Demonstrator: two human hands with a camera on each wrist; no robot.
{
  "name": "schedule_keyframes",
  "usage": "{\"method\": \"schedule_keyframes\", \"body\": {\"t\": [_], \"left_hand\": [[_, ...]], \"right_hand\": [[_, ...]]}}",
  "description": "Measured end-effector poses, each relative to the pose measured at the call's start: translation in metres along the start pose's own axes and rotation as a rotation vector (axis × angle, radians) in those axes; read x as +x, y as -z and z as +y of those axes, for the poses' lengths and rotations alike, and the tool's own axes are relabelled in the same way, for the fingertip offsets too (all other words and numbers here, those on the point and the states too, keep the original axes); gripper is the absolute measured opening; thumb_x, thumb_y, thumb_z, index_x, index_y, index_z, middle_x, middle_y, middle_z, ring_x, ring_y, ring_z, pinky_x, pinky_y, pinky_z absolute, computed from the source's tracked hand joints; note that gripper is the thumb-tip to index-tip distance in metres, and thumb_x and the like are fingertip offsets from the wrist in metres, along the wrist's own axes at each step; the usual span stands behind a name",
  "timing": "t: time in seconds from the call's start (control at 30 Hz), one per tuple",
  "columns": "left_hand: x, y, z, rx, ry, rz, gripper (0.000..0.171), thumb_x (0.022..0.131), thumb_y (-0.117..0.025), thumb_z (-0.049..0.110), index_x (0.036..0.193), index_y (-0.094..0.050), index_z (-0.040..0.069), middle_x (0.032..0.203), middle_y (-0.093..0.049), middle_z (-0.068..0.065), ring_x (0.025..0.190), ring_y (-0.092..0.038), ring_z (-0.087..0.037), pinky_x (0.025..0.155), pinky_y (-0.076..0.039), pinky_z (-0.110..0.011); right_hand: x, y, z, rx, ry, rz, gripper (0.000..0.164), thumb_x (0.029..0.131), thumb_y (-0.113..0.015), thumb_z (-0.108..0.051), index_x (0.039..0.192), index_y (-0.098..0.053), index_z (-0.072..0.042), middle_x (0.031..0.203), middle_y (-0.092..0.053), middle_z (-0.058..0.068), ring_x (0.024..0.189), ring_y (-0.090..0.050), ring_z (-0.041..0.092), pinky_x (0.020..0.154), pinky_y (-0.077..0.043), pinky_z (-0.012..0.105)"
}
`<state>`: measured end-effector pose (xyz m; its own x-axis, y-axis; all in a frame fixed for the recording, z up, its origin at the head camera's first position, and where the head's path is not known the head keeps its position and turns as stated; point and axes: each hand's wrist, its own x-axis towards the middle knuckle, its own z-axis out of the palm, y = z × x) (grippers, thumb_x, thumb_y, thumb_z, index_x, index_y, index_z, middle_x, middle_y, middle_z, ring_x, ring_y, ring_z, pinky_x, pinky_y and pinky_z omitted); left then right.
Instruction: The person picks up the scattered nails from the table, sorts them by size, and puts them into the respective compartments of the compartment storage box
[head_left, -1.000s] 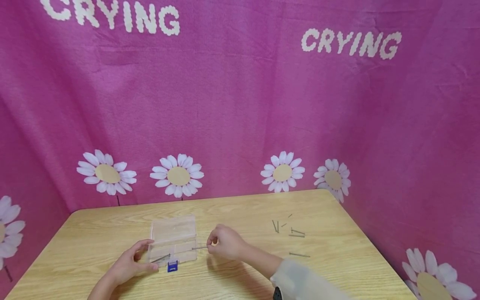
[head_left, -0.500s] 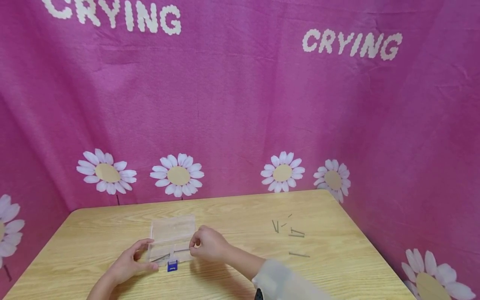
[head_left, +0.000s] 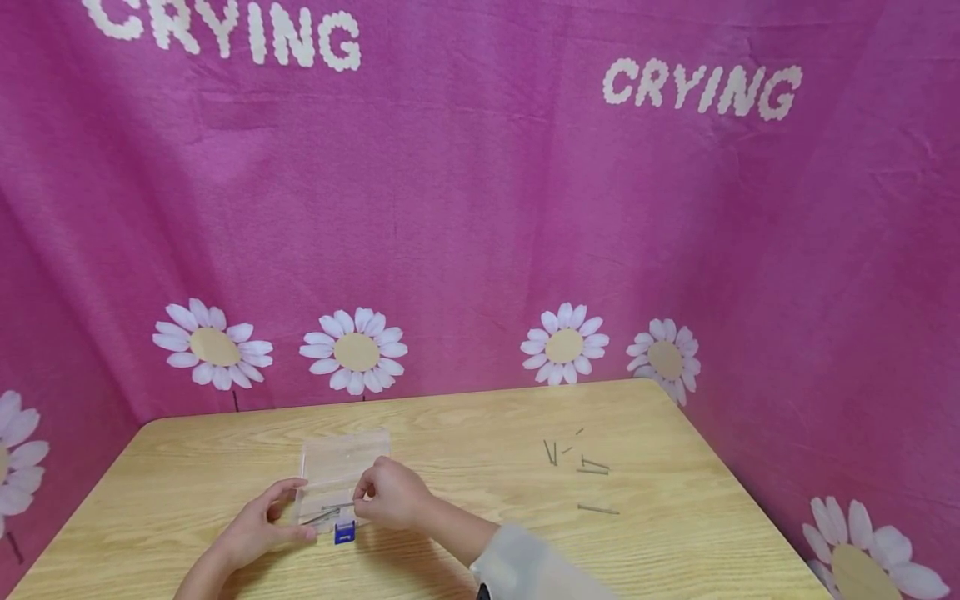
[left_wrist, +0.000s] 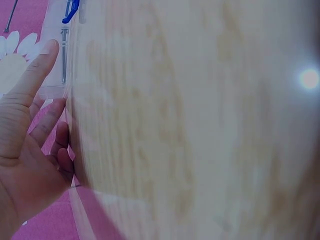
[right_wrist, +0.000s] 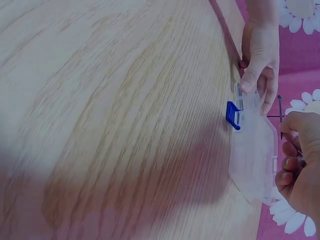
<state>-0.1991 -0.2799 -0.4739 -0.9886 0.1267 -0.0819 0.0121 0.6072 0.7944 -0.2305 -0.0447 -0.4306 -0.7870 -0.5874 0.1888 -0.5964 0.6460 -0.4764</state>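
A clear plastic box (head_left: 347,454) lies with its lid tipped back on the table, its blue latch (head_left: 345,532) facing the front edge. My left hand (head_left: 253,527) holds the box's left end, thumb along the front wall and fingers round the side. Several nails (head_left: 319,517) rest in the left part of the tray; one nail (left_wrist: 63,65) shows beside the thumb in the left wrist view. Between thumb and forefinger my right hand (head_left: 396,496) pinches a grey nail (right_wrist: 280,112), its head pointing left, above the tray.
On the right of the wooden table (head_left: 480,433), several loose nails (head_left: 593,472) of different lengths lie scattered, and one nail (head_left: 598,509) lies nearer the front. A pink curtain (head_left: 465,208) with daisies hangs behind the table and at both sides.
My right hand has moved left with the nail, from beside the box's right end to over the tray. The left hand and the box have stayed in place.
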Motion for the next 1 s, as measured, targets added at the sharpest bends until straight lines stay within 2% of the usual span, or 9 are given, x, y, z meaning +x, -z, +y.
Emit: {"method": "schedule_keyframes", "body": {"t": [0.17, 0.43, 0.7, 0.9, 1.0], "left_hand": [[-0.001, 0.000, 0.000, -0.002, -0.002, 0.005, 0.077, 0.073, -0.080, 0.025, 0.136, -0.040, 0.008, 0.135, -0.046, -0.028, 0.117, -0.048, -0.039, 0.093, -0.039, -0.052], [-0.001, 0.000, 0.002, 0.006, 0.003, 0.002, 0.077, 0.073, -0.080, 0.027, 0.136, -0.040, 0.008, 0.136, -0.044, -0.030, 0.118, -0.047, -0.041, 0.093, -0.040, -0.053], [-0.002, -0.001, 0.001, -0.012, -0.037, 0.018, 0.075, 0.072, -0.081, 0.024, 0.134, -0.042, 0.006, 0.131, -0.047, -0.029, 0.113, -0.051, -0.037, 0.088, -0.043, -0.042], [0.000, -0.002, -0.001, -0.016, -0.038, 0.023, 0.076, 0.071, -0.081, 0.025, 0.134, -0.043, 0.006, 0.133, -0.046, -0.030, 0.122, -0.044, -0.046, 0.096, -0.039, -0.055], [0.000, -0.001, -0.001, -0.018, -0.027, 0.021, 0.076, 0.071, -0.081, 0.025, 0.134, -0.043, 0.006, 0.134, -0.046, -0.030, 0.124, -0.041, -0.046, 0.097, -0.037, -0.057]], "right_hand": [[0.003, -0.006, -0.005, 0.001, -0.012, 0.029, 0.005, 0.074, -0.067, -0.014, 0.073, -0.072, -0.013, 0.069, -0.047, -0.010, 0.063, -0.037, -0.003, 0.055, -0.032, 0.010], [0.005, -0.014, -0.013, 0.057, -0.097, 0.024, 0.005, 0.076, -0.067, -0.016, 0.073, -0.071, -0.014, 0.070, -0.046, -0.010, 0.064, -0.037, -0.002, 0.056, -0.033, 0.012], [0.008, -0.028, -0.017, 0.070, -0.103, 0.035, 0.008, 0.077, -0.066, -0.015, 0.074, -0.072, -0.014, 0.067, -0.047, -0.011, 0.060, -0.037, -0.003, 0.053, -0.033, 0.012], [0.008, -0.036, -0.020, 0.060, -0.135, 0.057, 0.008, 0.077, -0.066, -0.017, 0.073, -0.072, -0.017, 0.068, -0.048, -0.012, 0.060, -0.039, -0.003, 0.052, -0.033, 0.012], [0.009, -0.037, -0.021, 0.044, -0.135, 0.069, 0.008, 0.076, -0.066, -0.017, 0.073, -0.073, -0.018, 0.068, -0.049, -0.013, 0.061, -0.039, -0.003, 0.052, -0.033, 0.012]]}}
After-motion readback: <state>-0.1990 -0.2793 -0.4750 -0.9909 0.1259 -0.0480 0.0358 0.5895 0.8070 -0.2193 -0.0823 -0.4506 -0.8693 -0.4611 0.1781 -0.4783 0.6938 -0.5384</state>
